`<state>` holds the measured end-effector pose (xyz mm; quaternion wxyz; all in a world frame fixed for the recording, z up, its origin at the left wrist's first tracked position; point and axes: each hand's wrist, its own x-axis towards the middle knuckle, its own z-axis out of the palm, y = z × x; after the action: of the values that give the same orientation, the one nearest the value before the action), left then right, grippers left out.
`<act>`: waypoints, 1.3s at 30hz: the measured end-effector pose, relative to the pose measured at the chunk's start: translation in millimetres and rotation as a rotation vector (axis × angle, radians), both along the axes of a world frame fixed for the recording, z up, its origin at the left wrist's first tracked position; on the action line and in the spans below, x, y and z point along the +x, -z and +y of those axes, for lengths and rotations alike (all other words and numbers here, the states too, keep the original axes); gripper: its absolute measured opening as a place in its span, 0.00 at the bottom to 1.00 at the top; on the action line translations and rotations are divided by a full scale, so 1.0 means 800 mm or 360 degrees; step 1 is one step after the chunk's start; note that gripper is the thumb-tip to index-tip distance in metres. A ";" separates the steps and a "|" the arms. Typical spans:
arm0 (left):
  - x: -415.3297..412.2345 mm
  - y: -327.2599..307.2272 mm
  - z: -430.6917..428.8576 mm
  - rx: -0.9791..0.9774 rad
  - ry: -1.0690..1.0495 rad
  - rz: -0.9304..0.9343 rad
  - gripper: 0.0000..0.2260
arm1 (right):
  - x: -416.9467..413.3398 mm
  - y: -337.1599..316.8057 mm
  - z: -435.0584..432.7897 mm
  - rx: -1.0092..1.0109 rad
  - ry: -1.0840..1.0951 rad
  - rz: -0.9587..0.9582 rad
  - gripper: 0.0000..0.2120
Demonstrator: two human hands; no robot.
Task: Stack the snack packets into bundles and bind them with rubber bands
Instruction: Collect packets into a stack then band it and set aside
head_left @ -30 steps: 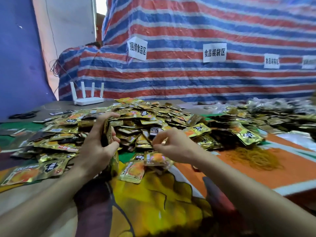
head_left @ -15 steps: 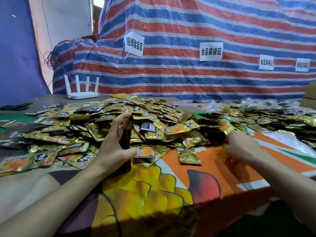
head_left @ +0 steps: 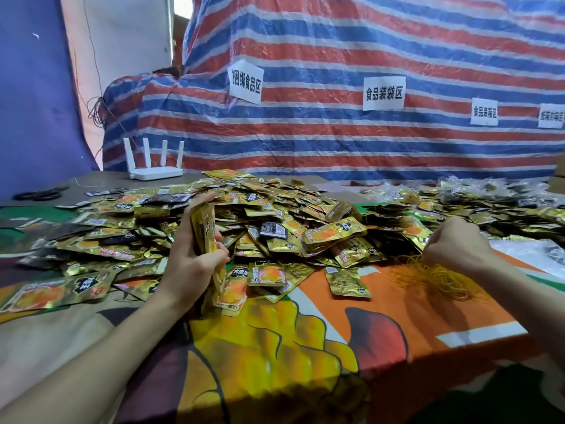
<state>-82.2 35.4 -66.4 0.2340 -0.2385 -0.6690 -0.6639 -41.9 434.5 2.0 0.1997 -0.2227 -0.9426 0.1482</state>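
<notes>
The fingers (head_left: 191, 211) of the left hand (head_left: 189, 261) are clamped round a thin stack of snack packets (head_left: 204, 229), which is held on edge with its lower end down by the counter (head_left: 275, 347) and the thumb pressed against its near face. This upright hold is judged to keep the edges squared and the middle exposed, so that a band can be slipped over. Off to the right, the right hand (head_left: 455, 246) is set on a heap of yellow rubber bands (head_left: 440, 280), its fingers curled under and hidden by the knuckles, so whether a band is pinched cannot be told; one is probably being sought for the stack. The packets are seen as flat, glossy gold foil sachets printed with an orange picture and a black badge. Behind both hands, the loose pile of packets (head_left: 275, 215) is spread across the counter, within easy reach. Farther off, a white router (head_left: 154, 168) and black scissors (head_left: 39, 194) are set before a striped tarpaulin (head_left: 351, 50) hung with paper labels (head_left: 246, 82).
</notes>
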 end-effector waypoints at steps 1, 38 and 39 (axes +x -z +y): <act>0.001 -0.001 0.001 -0.0028 0.0009 0.0012 0.41 | 0.001 -0.003 0.001 -0.0025 0.0004 -0.0028 0.04; 0.024 -0.032 -0.012 0.0453 0.0563 -0.0862 0.32 | -0.033 -0.012 -0.200 -0.1153 -0.1146 0.0114 0.05; 0.025 -0.034 -0.014 0.0460 0.0625 -0.0923 0.32 | -0.036 -0.007 -0.222 -0.1239 -0.1223 0.0061 0.05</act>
<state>-62.6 24.6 -39.2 -0.0656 -0.1289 -0.5486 -0.8235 -70.9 256.8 7.4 0.0512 0.0829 -0.8279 0.5524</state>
